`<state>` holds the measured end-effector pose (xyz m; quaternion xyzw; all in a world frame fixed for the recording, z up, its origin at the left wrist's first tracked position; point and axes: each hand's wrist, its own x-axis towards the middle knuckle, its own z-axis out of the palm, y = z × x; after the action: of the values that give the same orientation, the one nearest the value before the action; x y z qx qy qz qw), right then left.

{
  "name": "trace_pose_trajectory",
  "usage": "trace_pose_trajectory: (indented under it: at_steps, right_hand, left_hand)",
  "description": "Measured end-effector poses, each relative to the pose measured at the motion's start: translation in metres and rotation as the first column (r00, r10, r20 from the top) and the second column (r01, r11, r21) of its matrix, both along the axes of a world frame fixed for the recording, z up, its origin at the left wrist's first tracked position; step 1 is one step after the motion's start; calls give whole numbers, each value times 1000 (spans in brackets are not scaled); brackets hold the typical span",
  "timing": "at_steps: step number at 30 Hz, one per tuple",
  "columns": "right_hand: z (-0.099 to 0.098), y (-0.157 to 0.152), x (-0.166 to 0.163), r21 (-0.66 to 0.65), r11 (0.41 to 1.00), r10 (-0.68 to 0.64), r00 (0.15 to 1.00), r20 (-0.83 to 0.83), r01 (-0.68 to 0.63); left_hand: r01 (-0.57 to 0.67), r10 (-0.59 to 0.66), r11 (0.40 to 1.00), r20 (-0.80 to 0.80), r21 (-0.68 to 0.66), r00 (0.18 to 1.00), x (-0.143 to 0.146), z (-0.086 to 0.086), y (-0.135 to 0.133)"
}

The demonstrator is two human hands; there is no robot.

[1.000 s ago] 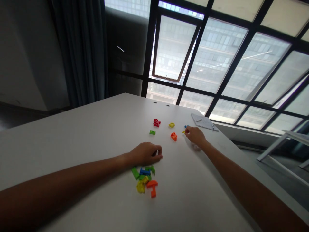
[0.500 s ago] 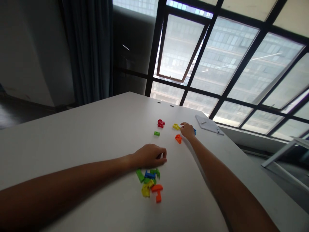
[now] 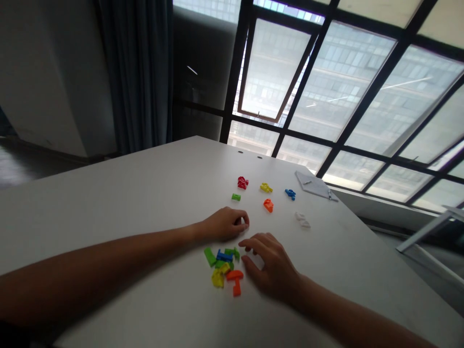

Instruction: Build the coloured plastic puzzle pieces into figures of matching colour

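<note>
My left hand [image 3: 226,224] rests curled on the white table [image 3: 145,193], just above a loose pile of coloured plastic puzzle pieces [image 3: 223,266]. Nothing shows in its fingers. My right hand [image 3: 271,270] lies open with its fingers apart, beside the pile and nearest an orange T-shaped piece [image 3: 235,275]. Farther off, single pieces lie spaced apart: a red one [image 3: 242,182], a yellow one [image 3: 266,187], a blue one [image 3: 290,194], a green one [image 3: 236,197] and an orange one [image 3: 268,205]. Neither hand touches these.
Small white pieces [image 3: 302,220] lie to the right of the spaced pieces. A paper notepad with a pen [image 3: 314,187] sits near the table's far right edge. Beyond the table are large gridded windows and a dark curtain [image 3: 134,72].
My right hand has drawn back from the far pieces to beside the near pile, uncovering the blue piece. My left hand has barely moved.
</note>
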<state>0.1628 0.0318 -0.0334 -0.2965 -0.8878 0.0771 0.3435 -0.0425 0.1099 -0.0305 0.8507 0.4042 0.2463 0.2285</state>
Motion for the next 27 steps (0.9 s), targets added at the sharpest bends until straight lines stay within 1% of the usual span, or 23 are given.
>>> trace_pose_trajectory:
  at_steps: [2, 4, 6, 9, 14, 16, 19, 21, 24, 27]
  right_hand:
    - [0, 0, -1, -71, 997, 17, 999, 31, -15]
    - [2, 7, -3, -142, 990, 29, 998, 55, -21]
    - [2, 13, -4, -182, 983, 45, 994, 102, -26]
    - [1, 17, -5, -198, 980, 35, 990, 139, -7]
    - [0, 14, -3, -200, 979, -13, 993, 116, 36]
    - [1, 12, -4, -162, 987, 6, 990, 139, 16]
    - [3, 10, -6, -92, 995, 65, 974, 215, -46]
    - [3, 11, -6, -73, 996, 74, 970, 233, -58]
    - [1, 20, -1, -60, 997, 50, 976, 212, -38]
    - [-2, 31, 5, -56, 998, -15, 991, 136, 23]
  left_hand:
    - [13, -12, 999, 30, -31, 999, -1, 0, 1]
    - [33, -29, 997, 59, -66, 998, -2, 1, 1]
    - [42, -35, 995, 81, -90, 996, -3, 1, 1]
    - [48, -37, 993, 110, -104, 993, -4, 1, 1]
    - [57, -40, 992, 152, -109, 988, -8, 6, 3]
    - [66, -57, 995, 112, -80, 992, -12, 11, 5]
    - [103, -105, 993, -28, -49, 994, -22, 21, 9]
    - [132, -138, 990, -118, -59, 983, -29, 26, 11]
    - [159, -172, 984, -196, -78, 965, -38, 29, 10]
    - [172, -182, 983, -210, -64, 961, -43, 27, 4]
